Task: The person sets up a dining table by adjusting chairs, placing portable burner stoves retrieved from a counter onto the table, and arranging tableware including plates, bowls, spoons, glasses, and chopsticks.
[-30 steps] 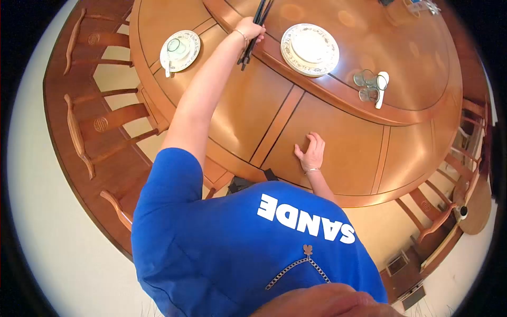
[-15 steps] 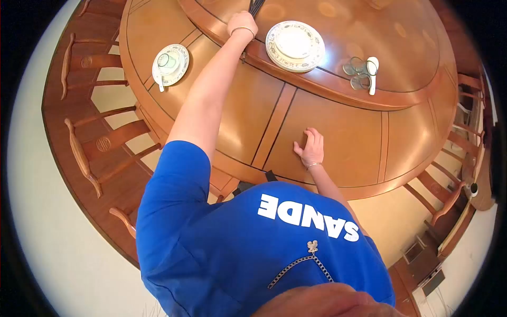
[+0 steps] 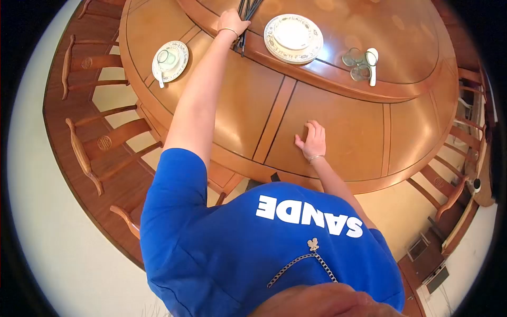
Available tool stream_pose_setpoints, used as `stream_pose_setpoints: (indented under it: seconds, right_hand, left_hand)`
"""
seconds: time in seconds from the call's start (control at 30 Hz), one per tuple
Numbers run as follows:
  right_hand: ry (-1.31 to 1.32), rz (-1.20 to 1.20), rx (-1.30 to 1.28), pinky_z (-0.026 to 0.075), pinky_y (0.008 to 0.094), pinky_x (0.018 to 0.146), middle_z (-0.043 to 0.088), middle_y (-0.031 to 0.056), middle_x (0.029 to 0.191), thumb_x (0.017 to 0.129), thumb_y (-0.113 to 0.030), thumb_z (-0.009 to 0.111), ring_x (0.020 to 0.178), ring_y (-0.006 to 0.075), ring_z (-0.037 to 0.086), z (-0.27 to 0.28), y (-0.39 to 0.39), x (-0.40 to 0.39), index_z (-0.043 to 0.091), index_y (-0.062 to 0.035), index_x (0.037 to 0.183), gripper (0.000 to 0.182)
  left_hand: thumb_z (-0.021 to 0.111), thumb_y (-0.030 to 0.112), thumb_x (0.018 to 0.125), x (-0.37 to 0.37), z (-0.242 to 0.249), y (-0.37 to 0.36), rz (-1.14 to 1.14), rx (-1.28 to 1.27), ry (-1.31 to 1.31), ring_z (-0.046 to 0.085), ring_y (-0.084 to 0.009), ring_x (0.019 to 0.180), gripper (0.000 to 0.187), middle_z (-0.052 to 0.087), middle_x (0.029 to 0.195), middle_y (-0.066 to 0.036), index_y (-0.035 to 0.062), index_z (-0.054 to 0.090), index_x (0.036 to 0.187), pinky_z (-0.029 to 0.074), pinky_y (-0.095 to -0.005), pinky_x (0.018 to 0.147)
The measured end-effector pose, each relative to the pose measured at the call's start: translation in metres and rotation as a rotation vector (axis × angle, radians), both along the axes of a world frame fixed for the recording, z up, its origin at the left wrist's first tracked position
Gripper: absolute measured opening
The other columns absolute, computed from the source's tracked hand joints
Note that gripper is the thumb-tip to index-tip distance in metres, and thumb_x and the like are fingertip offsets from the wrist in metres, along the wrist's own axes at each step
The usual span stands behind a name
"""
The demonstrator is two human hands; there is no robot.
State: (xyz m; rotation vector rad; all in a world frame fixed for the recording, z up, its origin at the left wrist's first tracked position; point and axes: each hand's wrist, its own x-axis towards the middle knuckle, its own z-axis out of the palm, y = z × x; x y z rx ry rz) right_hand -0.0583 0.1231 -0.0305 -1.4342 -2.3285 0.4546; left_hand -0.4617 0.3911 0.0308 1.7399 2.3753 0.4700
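My left hand (image 3: 231, 22) reaches far out to the edge of the raised turntable, its fingers closed around several thin black chopsticks (image 3: 252, 7). The sticks fan out above the hand, and their other ends poke out below it at the turntable's rim. Just right of that hand stands a stack of patterned white plates (image 3: 293, 38). My right hand (image 3: 313, 140) rests low over the near tabletop, fingers loosely curled and apart, holding nothing.
On the left, a place setting has a patterned plate (image 3: 178, 67), a glass (image 3: 167, 59) and a white spoon (image 3: 160, 78). Glasses (image 3: 360, 72) and white spoons (image 3: 373, 71) sit on the turntable (image 3: 338, 84) at right. Wooden chairs (image 3: 119, 138) ring the round table (image 3: 232, 121).
My left hand has shifted slightly left, and the chopsticks now spread more and show below it. The right hand stays over nearly the same spot on the table.
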Motion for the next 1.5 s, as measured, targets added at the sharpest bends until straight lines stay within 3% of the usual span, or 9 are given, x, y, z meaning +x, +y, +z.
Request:
stream_pose_setpoints:
  seconds: [0.17, 0.2, 0.33, 0.43, 0.53, 0.8, 0.97, 1.03, 1.5]
  right_hand:
    - [0.013, 0.016, -0.008, 0.042, 0.0417, 0.096, 0.051, 0.0121, 0.120, 0.069, -0.028, 0.076, 0.110, 0.0325, 0.049, -0.001, 0.002, 0.002, 0.051, -0.0051, 0.112, 0.054]
    - [0.015, 0.018, -0.012, 0.042, 0.0417, 0.096, 0.051, 0.0121, 0.120, 0.069, -0.028, 0.076, 0.110, 0.0325, 0.049, -0.001, 0.001, 0.003, 0.051, -0.0051, 0.112, 0.054]
    - [0.043, 0.044, 0.000, 0.041, 0.0417, 0.097, 0.051, 0.0127, 0.120, 0.071, -0.030, 0.075, 0.110, 0.0327, 0.049, 0.001, 0.001, 0.007, 0.052, -0.0049, 0.110, 0.052]
    - [0.085, 0.096, -0.013, 0.040, 0.0417, 0.097, 0.051, 0.0132, 0.120, 0.072, -0.031, 0.074, 0.111, 0.0330, 0.048, 0.003, -0.001, 0.013, 0.052, -0.0045, 0.109, 0.051]
    - [0.153, 0.187, -0.040, 0.041, 0.0412, 0.097, 0.051, 0.0146, 0.120, 0.075, -0.031, 0.074, 0.111, 0.0330, 0.048, 0.004, 0.000, 0.026, 0.053, -0.0037, 0.109, 0.049]
    - [0.519, 0.485, -0.570, 0.053, 0.0310, 0.072, 0.050, 0.0144, 0.111, 0.075, -0.016, 0.076, 0.077, 0.0186, 0.058, -0.004, -0.005, 0.174, 0.048, 0.0012, 0.117, 0.053]
    - [0.408, 0.646, -0.522, 0.052, 0.0304, 0.068, 0.050, 0.0124, 0.103, 0.074, -0.015, 0.076, 0.073, 0.0180, 0.056, 0.005, 0.023, 0.252, 0.052, 0.0010, 0.111, 0.047]
    - [0.340, 0.642, -0.383, 0.051, 0.0324, 0.070, 0.051, 0.0127, 0.104, 0.076, -0.021, 0.076, 0.076, 0.0199, 0.055, 0.059, -0.035, 0.223, 0.052, 0.0003, 0.111, 0.047]
    - [0.226, 0.842, -0.059, 0.046, 0.0381, 0.078, 0.053, 0.0149, 0.094, 0.081, -0.025, 0.073, 0.083, 0.0259, 0.051, 0.032, -0.062, 0.213, 0.055, 0.0049, 0.105, 0.042]
  left_hand:
    - [0.065, 0.031, 0.085, 0.011, 0.021, -0.037, 0.171, 0.222, -0.246, 0.061, -0.0361, 0.105, 0.050, 0.062, 0.122, -0.017, 0.0020, 0.054, 0.124, 0.048, -0.0427, 0.091]
    - [0.068, 0.027, 0.083, 0.016, 0.022, -0.051, 0.202, 0.504, -0.484, 0.062, -0.0333, 0.105, 0.052, 0.061, 0.118, -0.022, -0.0029, 0.053, 0.123, 0.050, -0.0386, 0.086]
    - [0.057, 0.016, 0.094, 0.106, 0.160, -0.154, 0.201, 1.094, -0.883, 0.059, -0.0199, 0.092, 0.021, 0.061, 0.103, -0.005, 0.0022, 0.056, 0.110, 0.046, -0.0308, 0.088]
    - [0.044, 0.018, 0.094, 0.162, 0.243, -0.239, -0.184, 1.438, -0.831, 0.055, -0.0501, 0.111, 0.034, 0.058, 0.125, -0.020, 0.0026, 0.053, 0.124, 0.043, -0.0557, 0.102]
    - [0.039, 0.042, 0.097, 0.251, 0.311, -0.305, -0.202, 1.770, -1.116, 0.050, -0.0343, 0.125, 0.042, 0.060, 0.125, -0.017, 0.0128, 0.059, 0.120, 0.031, -0.0507, 0.109]
    - [0.041, 0.042, 0.096, 0.489, 0.369, -0.391, -0.299, 1.847, -0.746, 0.051, -0.0318, 0.121, 0.042, 0.059, 0.125, -0.015, 0.0125, 0.059, 0.120, 0.032, -0.0475, 0.102]
    - [0.042, 0.042, 0.095, 0.584, 0.403, -0.403, -0.174, 1.826, -0.517, 0.051, -0.0302, 0.119, 0.042, 0.059, 0.125, -0.015, 0.0123, 0.059, 0.119, 0.033, -0.0454, 0.098]
    - [0.043, 0.042, 0.095, 0.592, 0.447, -0.464, -0.177, 1.837, -0.446, 0.051, -0.0296, 0.118, 0.041, 0.058, 0.125, -0.014, 0.0123, 0.059, 0.119, 0.034, -0.0446, 0.097]
    - [0.046, 0.043, 0.094, 0.695, 0.430, -0.644, 0.075, 1.840, -0.041, 0.052, -0.0252, 0.111, 0.041, 0.057, 0.125, -0.012, 0.0118, 0.058, 0.119, 0.036, -0.0389, 0.085]
